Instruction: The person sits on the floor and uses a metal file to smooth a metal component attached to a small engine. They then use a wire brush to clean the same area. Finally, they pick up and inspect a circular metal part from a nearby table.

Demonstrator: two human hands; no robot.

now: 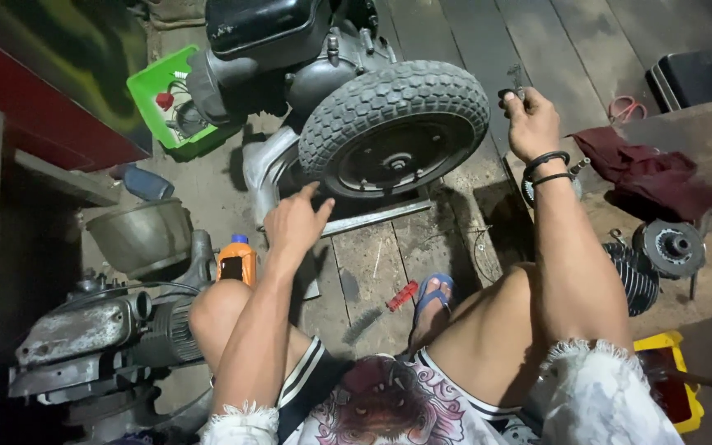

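The small knobby wheel (395, 128) lies tilted on the plank floor (537, 49) at 12 o'clock, still on its engine. The left hand (294, 221), fingers spread, steadies the tyre's lower edge. The right hand (529, 122) at 2 o'clock pinches a small dark part, too small to identify.

Single head view, looking steeply down over own knees, close above wooden floor (389, 264).

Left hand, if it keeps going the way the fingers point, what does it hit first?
The left hand points up and right at the tyre. It would probably meet the tyre's lower-left tread first; the fingertips look almost on it already, though depth is unclear.
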